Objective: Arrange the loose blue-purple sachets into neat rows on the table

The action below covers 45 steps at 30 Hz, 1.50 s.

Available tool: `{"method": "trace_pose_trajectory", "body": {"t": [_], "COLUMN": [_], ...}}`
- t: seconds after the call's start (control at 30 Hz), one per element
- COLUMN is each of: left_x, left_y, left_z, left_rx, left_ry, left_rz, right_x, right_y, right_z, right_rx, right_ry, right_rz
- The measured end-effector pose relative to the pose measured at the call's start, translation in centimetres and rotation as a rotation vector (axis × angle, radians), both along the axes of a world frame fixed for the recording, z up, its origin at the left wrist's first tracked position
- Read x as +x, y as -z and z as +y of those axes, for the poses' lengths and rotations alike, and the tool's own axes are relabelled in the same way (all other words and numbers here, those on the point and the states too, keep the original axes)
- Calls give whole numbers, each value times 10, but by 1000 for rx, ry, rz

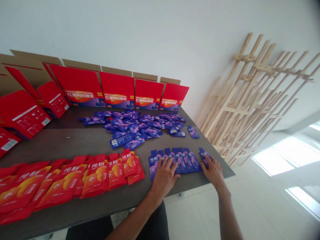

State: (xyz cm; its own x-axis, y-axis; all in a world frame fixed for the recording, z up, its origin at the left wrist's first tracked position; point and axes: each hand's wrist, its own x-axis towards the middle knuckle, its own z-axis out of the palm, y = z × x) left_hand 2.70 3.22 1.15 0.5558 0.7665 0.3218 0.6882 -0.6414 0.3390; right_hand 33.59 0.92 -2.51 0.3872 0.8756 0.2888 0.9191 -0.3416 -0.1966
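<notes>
Several purple pouches (186, 161) overlap in a row near the table's front edge. My left hand (165, 171) lies over the row's left end, fingers spread on the pouches. At the right end, my right hand (212, 169) rests its fingers on a single purple pouch (203, 154) set slightly apart from the row; the hand covers part of it. Beyond the row is a loose heap of purple pouches (147, 125), with one lone pouch (193, 132) to its right. To the left, overlapping red pouches (96, 174) lie in stacks along the front edge.
Open red cartons (117, 90) stand along the table's back edge, and more red cartons (25, 113) stand at the left. Wooden easels (240, 100) lean against the wall right of the table (85, 138). A dark seat (91, 228) is below the front edge.
</notes>
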Motion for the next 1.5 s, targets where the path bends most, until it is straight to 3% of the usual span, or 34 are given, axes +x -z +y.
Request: {"method": "trace_pose_trajectory", "body": {"t": [0.23, 0.4, 0.5, 0.63, 0.77, 0.9, 1.33, 1.43, 1.5], "left_x": [-5, -14, -28, -49, -56, -51, -49, -49, -49], "left_y": [-1, -2, 0, 5, 11, 17, 20, 18, 17], "left_z": [1, -15, -36, -60, -68, -66, -66, -65, -66], "left_rx": [34, 65, 86, 73, -33, -94, -61, -53, -42], "left_ry": [42, 20, 1, -49, -72, -91, -107, -114, -125], "left_rz": [10, -49, -106, -193, -263, -325, -350, -324, -284], "right_x": [25, 18, -18, -99, -176, -213, -234, -221, -194], "right_y": [8, -2, -18, -43, -55, -53, -28, -34, -44], "right_z": [12, 15, 5, -10, -10, -4, 0, 2, 13], "right_rx": [104, 196, 363, 495, 477, 397, 209, 198, 213], "right_ry": [-35, 97, 104, -117, -343, -395, -479, -478, -441], "right_rz": [34, 76, 87, 145, 224, 296, 382, 305, 236]}}
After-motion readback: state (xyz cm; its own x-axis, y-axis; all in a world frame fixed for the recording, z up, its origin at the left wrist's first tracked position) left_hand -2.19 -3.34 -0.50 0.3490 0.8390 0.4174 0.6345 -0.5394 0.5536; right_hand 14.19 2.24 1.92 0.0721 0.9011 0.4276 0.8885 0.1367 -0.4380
